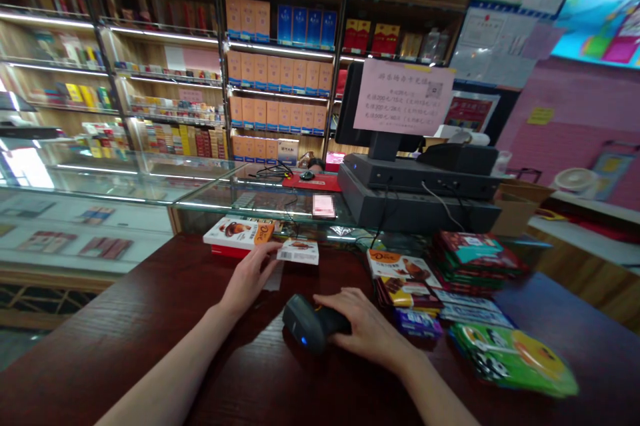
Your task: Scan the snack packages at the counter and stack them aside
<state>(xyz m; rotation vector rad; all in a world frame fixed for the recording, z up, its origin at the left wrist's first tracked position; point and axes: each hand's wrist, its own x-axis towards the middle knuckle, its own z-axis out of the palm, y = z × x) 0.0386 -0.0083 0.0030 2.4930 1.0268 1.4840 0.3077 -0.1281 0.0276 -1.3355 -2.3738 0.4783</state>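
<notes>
My left hand point(255, 274) reaches out over the brown counter, its fingertips gripping the left end of a small white chocolate box point(305, 253) with barcode-like printing on its near side. Just behind those fingers, a white and orange Dove chocolate box point(233, 231) lies flat on something with a red side. Wrapped around the handle of a black barcode scanner point(303, 326) is my right hand point(363, 327). The scanner's head points left and shows a small blue light. My right palm hides part of the handle.
Right of my right hand lie another Dove box point(400, 267), a purple pack point(419, 323), a green snack bag point(515, 356) and stacked red-brown packs point(475, 256). A cash register with monitor point(385, 139) stands behind them on a glass case. A cable point(383, 216) hangs from it.
</notes>
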